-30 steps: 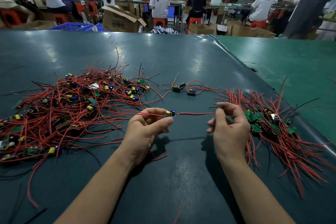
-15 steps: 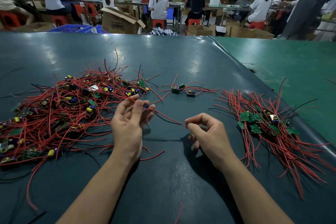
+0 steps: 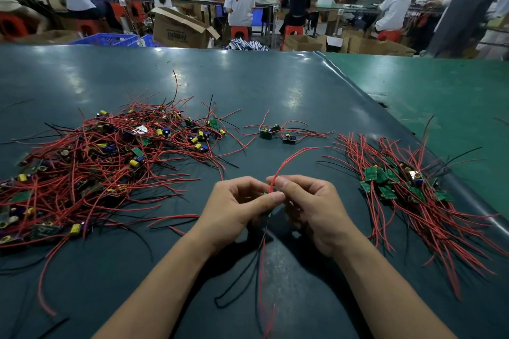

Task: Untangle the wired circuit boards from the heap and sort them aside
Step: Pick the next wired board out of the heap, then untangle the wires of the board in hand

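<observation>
Both hands meet over the mat (image 3: 275, 85), close together, fingertips almost touching.

Left hand (image 3: 234, 210): fingers curled inward, thumb and forefinger pinching a small board (image 3: 271, 210). Only a sliver of green shows between the fingers, so the board's exact attitude cannot be told.

Right hand (image 3: 314, 206): fingers curled, thumb and forefinger pinching the red wires (image 3: 289, 161) just above the board. From that pinch the wires rise up and away to the right, ends free in the air.

Below the fingers, a second set of leads (image 3: 260, 270) hangs from the board toward the wrists: red and black strands trailing onto the mat between the forearms, the black one curling left.

Left of the left fingers lies the heap (image 3: 104, 162): a wide tangle of red wires, green boards and yellow-capped parts, spread flat on the mat. Its nearest strands reach close to the left hand but do not touch it.

Right of the right fingers lies the sorted pile (image 3: 399, 187): green boards grouped together, their wires fanned roughly parallel toward the near edge. It sits near the right hand, apart from it.

Beyond the fingertips, between heap and pile, two loose boards (image 3: 276, 133) rest side by side with their wires spread outward.

Past the mat's far edge, seated workers (image 3: 239, 3) face other benches beside an open carton (image 3: 181, 29).
</observation>
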A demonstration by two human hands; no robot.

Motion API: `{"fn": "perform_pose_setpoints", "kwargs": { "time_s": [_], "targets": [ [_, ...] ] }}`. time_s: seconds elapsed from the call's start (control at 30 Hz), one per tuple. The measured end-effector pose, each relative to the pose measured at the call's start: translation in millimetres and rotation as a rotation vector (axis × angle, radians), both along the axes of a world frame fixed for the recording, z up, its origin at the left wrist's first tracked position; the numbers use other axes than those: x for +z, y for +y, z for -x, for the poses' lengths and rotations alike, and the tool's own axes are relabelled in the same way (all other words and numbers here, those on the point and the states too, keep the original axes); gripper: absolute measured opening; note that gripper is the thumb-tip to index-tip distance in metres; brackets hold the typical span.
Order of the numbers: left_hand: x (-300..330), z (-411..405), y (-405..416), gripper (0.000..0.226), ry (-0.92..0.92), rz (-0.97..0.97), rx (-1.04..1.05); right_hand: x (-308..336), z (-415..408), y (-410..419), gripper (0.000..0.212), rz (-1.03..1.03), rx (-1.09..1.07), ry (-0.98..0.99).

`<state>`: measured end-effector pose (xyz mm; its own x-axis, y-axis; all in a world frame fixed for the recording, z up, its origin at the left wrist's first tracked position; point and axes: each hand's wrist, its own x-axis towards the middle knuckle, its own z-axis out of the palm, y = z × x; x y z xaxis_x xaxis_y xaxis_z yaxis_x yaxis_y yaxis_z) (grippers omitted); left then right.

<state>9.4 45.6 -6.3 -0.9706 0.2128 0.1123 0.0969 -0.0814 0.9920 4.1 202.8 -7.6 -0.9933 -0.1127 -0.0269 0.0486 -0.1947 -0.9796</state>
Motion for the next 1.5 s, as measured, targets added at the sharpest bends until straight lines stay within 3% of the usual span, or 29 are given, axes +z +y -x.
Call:
{"fn": "perform_pose_setpoints", "kwargs": {
  "time_s": [0.1,0.27,0.4,0.57,0.7,0.73,0.87,0.97,1.07,1.13,1.23,1.4,1.5],
  "targets": [
    [1,-1,1,0.023,0.006,0.015,-0.015,1,1,0,0.031,0.044,-0.002,-0.038],
    [2,-1,0,0.020,0.021,0.026,-0.022,2,2,1,0.005,0.137,-0.003,-0.068],
    [1,-1,0,0.010,0.032,0.054,-0.013,2,2,-1,0.019,0.070,-0.096,-0.029],
    [1,0,1,0.016,0.029,0.040,-0.026,5,10,7,0.026,0.192,-0.294,-0.023],
    [0,-2,-1,0.019,0.043,0.035,-0.085,5,12,11,0.031,0.312,-0.216,-0.107],
    [0,-2,-2,0.019,0.047,0.033,-0.088,3,13,12,0.031,0.247,-0.216,-0.090],
    [-1,-1,-5,0.020,0.065,0.035,-0.094,-7,10,15,0.026,-0.360,-0.407,0.180],
    [-3,-1,-3,0.021,0.078,0.090,-0.106,-10,12,15,0.007,-0.442,-0.489,0.255],
    [-3,-1,-3,0.020,0.102,0.125,-0.120,-11,12,12,0.020,-0.590,-0.519,0.345],
    [-2,-1,-3,0.018,0.104,0.115,-0.122,-12,14,12,0.023,-0.523,-0.544,0.290],
    [-3,-2,-4,0.016,0.097,0.099,-0.127,-11,17,19,0.022,-0.236,-0.566,0.135],
    [-2,-2,-4,0.016,0.108,0.128,-0.147,-12,11,12,0.026,-0.399,-0.536,0.246],
    [-2,-2,-4,0.016,0.089,0.096,-0.133,-11,14,12,0.036,-0.254,-0.528,0.181]
  ]
}}
